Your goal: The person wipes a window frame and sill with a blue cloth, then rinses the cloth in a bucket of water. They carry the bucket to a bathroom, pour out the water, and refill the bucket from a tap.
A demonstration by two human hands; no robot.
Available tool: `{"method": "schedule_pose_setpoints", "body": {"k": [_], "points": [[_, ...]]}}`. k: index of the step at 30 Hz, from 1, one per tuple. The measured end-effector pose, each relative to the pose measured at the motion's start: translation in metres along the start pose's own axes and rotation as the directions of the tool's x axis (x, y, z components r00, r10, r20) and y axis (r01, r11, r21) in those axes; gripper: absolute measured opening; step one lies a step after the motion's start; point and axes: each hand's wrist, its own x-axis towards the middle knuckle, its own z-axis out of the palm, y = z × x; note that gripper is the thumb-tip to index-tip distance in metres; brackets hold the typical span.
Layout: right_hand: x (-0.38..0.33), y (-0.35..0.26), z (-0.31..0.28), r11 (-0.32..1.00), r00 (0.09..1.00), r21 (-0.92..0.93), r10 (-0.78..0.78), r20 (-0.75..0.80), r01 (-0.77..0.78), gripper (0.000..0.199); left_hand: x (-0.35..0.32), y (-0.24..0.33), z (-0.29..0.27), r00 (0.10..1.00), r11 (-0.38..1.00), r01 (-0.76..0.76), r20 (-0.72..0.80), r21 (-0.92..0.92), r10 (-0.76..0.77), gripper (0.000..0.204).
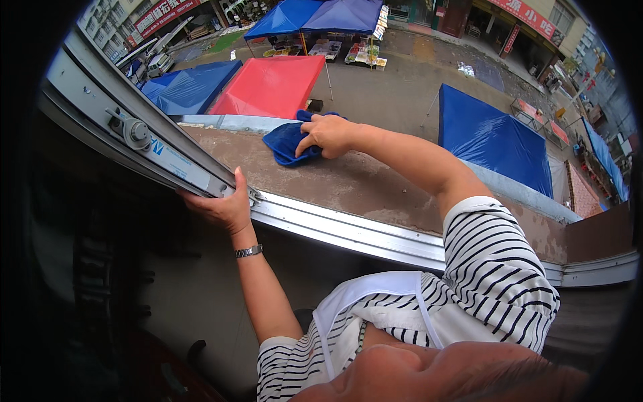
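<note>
My right hand (330, 136) is stretched out over the brown outer ledge (375, 181), its fingers closed on a blue cloth (284, 142). The cloth lies bunched on the ledge near its far edge, partly hidden under my fingers. On the left, my left hand (224, 203) grips the lower end of the silver window sash frame (181, 157), thumb on one side and fingers around the other. A round latch (137, 134) sits higher on that frame. Below the ledge runs the silver sliding track (348, 231).
Beyond the ledge's pale outer edge (231, 122) the street drops well below. Down there stand a red canopy (271, 84), blue canopies (492, 137) and market stalls with goods. Dark furniture (97, 288) is inside at the left, above a grey floor (181, 285).
</note>
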Motion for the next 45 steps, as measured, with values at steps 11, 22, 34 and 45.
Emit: {"method": "schedule_pose_setpoints", "body": {"k": [11,22,34,45], "points": [[-0.457,-0.019,-0.126,0.594,0.358,-0.588,0.803,0.477,-0.55,0.044,0.005,0.011,0.006,0.998,0.989,0.003,-0.063,-0.15,-0.012,0.111],[-0.225,-0.14,-0.106,0.799,0.643,0.182,0.577,-0.504,-0.574,0.05,0.004,-0.005,-0.005,0.991,0.994,-0.102,-0.094,-0.031,0.098,0.106],[-0.306,-0.163,-0.009,0.759,0.671,0.179,0.641,-0.374,-0.626,0.041,0.01,-0.006,-0.008,0.983,0.986,-0.142,-0.101,0.085,0.151,0.106],[-0.655,-0.05,-0.119,-0.107,-0.007,-0.396,0.969,-0.246,-0.912,0.033,0.003,-0.015,0.021,0.99,0.998,-0.044,-0.133,0.041,0.049,0.099]]}}
